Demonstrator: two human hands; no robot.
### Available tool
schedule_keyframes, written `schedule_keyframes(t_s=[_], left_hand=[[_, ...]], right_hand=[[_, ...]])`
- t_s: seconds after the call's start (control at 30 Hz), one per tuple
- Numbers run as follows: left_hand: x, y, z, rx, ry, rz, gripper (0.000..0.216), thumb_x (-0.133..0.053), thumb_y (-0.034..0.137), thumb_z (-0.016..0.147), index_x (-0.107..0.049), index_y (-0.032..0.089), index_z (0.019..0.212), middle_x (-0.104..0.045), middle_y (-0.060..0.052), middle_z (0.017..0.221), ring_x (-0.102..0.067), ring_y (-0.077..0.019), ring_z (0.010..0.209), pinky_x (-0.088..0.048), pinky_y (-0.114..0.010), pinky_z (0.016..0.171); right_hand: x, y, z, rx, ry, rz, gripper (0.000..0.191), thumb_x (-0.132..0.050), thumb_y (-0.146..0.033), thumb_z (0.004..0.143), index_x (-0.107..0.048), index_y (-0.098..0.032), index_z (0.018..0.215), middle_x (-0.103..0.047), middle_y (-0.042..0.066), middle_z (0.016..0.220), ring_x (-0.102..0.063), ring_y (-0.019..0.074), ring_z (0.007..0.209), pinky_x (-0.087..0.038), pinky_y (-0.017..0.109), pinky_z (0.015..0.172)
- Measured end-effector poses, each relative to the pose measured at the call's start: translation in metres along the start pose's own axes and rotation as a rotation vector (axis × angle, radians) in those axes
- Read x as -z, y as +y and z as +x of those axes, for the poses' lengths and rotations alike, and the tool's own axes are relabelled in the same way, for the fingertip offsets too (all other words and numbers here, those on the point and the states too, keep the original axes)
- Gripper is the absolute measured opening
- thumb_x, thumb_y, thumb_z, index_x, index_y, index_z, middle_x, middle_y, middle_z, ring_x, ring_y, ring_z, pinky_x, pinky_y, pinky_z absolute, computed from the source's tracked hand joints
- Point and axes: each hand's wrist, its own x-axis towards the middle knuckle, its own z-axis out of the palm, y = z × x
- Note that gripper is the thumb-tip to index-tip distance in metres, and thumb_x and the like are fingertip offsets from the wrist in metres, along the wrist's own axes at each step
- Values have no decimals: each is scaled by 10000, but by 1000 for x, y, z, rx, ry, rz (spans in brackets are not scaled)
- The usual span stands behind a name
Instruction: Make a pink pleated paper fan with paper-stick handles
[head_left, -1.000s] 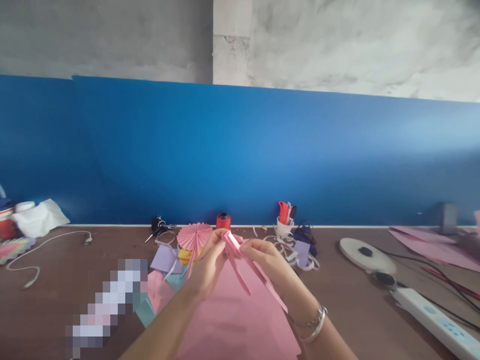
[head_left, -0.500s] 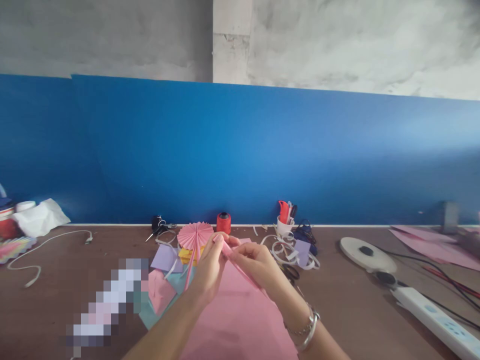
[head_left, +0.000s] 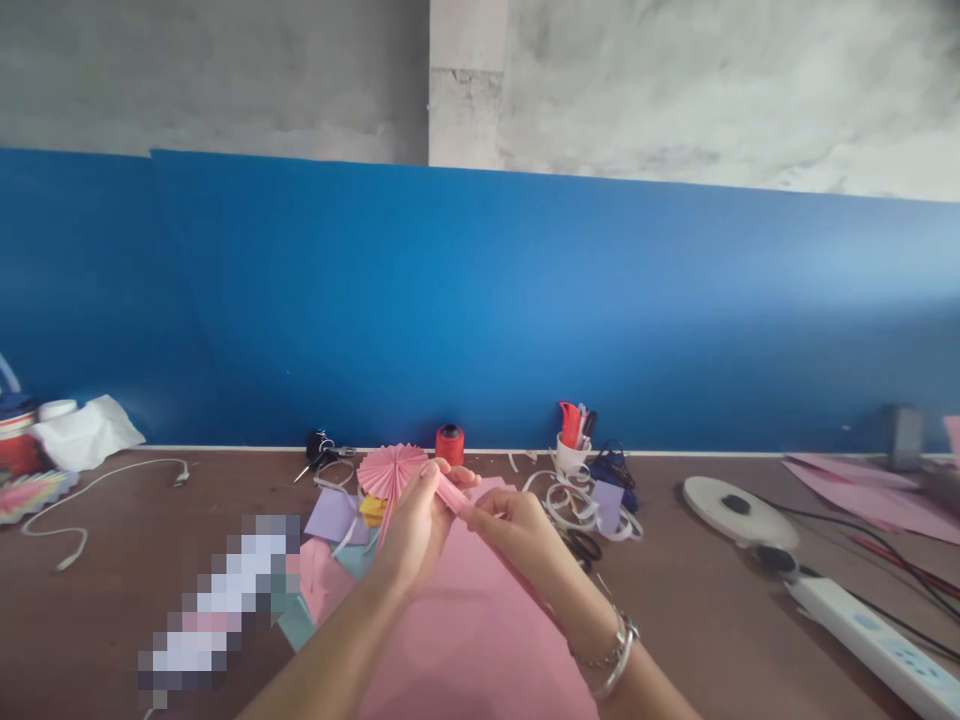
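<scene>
A narrow folded strip of pink paper (head_left: pixel 451 495) is stretched between my two hands, above a large pink sheet (head_left: pixel 480 630). My left hand (head_left: pixel 420 515) pinches its upper left end, thumb on top. Farther down the strip, my right hand (head_left: pixel 510 525) grips it between thumb and bent fingers; a bracelet circles that wrist. Just behind the left hand lies a pleated pink paper fan (head_left: pixel 391 470), partly covered by that hand. A red spool of thread (head_left: pixel 450 445) stands beyond my fingertips.
Left of my hands lie purple paper (head_left: pixel 334 515), yellow paper (head_left: pixel 371 511) and keys (head_left: pixel 322 450). On the right are a white cup of pens (head_left: pixel 571 455), curled white strips (head_left: pixel 570 505), scissors (head_left: pixel 583 545) and a power strip (head_left: pixel 874 640). A blue panel (head_left: pixel 480 300) rises behind.
My left hand has shifted slightly, and more of the pink strip shows between the hands. Both hands keep their hold. The view has moved a little.
</scene>
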Motion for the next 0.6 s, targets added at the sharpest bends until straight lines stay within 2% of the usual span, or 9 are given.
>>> schedule_keyframes(t_s=[0.2, 0.3, 0.37, 0.47, 0.6], left_hand=[[-2, 3, -1, 64, 69, -71, 140, -570, 320, 833, -560, 183, 856, -691, -53, 814, -644, -236, 924, -421, -398, 910], [-3, 4, 0, 118, 79, -98, 138, -561, 313, 841, -568, 177, 862, -704, -65, 831, -646, -236, 944, -414, -400, 933], [-4, 5, 0, 126, 76, -84, 155, -562, 319, 840, -580, 172, 883, -711, -83, 888, -632, -242, 990, -399, -401, 954], [-3, 4, 1, 112, 46, -34, 225, -551, 353, 846, -594, 171, 970, -699, -110, 1012, -582, -257, 1088, -375, -413, 972], [2, 4, 2, 143, -25, 54, 345, -498, 430, 867, -581, 192, 1103, -633, -126, 1182, -502, -264, 1183, -351, -418, 976]], right_hand=[[0, 4, 3, -16, 23, -59, 353, -606, -461, 706, -475, -171, 553, -457, -33, 556, -406, 99, 541, -305, 221, 506], [0, 9, 6, -2, 20, -8, 306, -625, -462, 709, -532, -173, 673, -556, -6, 666, -494, 123, 629, -352, 218, 547], [0, 13, 7, -12, -16, 51, 293, -632, -438, 718, -577, -169, 819, -612, 23, 765, -543, 143, 699, -379, 223, 578], [2, 14, 7, -47, -74, 98, 328, -619, -406, 738, -595, -163, 956, -639, 34, 766, -563, 153, 684, -379, 230, 557], [4, 5, 2, 63, -136, 175, 238, -592, -379, 770, -638, -170, 874, -647, 30, 786, -568, 150, 711, -397, 236, 601]])
